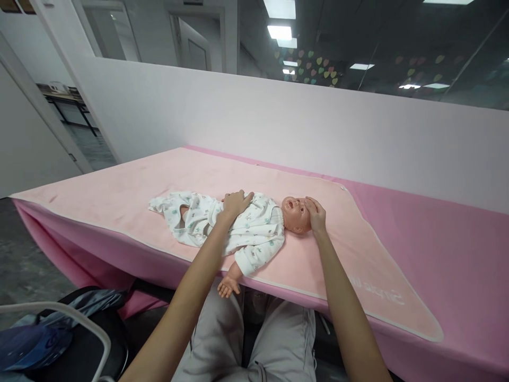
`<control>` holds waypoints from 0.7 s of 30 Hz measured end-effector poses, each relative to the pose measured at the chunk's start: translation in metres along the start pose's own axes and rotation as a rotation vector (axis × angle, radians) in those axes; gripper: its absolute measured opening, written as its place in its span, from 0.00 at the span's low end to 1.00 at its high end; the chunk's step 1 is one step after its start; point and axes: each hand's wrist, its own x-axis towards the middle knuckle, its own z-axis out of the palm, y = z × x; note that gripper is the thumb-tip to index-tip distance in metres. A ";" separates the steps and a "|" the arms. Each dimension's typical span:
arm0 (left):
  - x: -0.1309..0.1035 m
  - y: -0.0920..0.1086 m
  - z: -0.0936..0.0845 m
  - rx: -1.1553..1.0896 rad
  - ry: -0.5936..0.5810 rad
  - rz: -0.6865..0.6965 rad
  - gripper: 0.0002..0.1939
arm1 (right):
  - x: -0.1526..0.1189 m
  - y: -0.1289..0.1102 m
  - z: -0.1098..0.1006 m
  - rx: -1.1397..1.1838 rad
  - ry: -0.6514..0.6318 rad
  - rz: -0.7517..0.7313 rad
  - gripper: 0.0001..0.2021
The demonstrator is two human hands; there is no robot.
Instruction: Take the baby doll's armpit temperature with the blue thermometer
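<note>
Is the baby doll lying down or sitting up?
Lying down: the doll is flat on its back on the pink blanket.

Wall: a pale low partition (278, 122) behind the bench.
Window: dark glass (397, 48) reflecting ceiling lights (279, 32).
Floor: grey (24, 265).

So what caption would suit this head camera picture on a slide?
Left hand rests on the chest of a baby doll in a white printed sleepsuit; right hand cups its head, on a peach towel.
</note>
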 end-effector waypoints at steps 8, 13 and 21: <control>-0.002 0.000 -0.002 -0.017 -0.002 0.011 0.32 | -0.001 0.004 -0.002 0.305 -0.126 0.310 0.17; -0.001 0.001 -0.002 -0.021 -0.017 -0.002 0.32 | -0.005 -0.004 -0.005 0.429 -0.265 0.450 0.21; 0.000 0.001 -0.004 -0.073 0.009 -0.117 0.28 | 0.000 0.010 -0.009 0.238 -0.080 0.293 0.19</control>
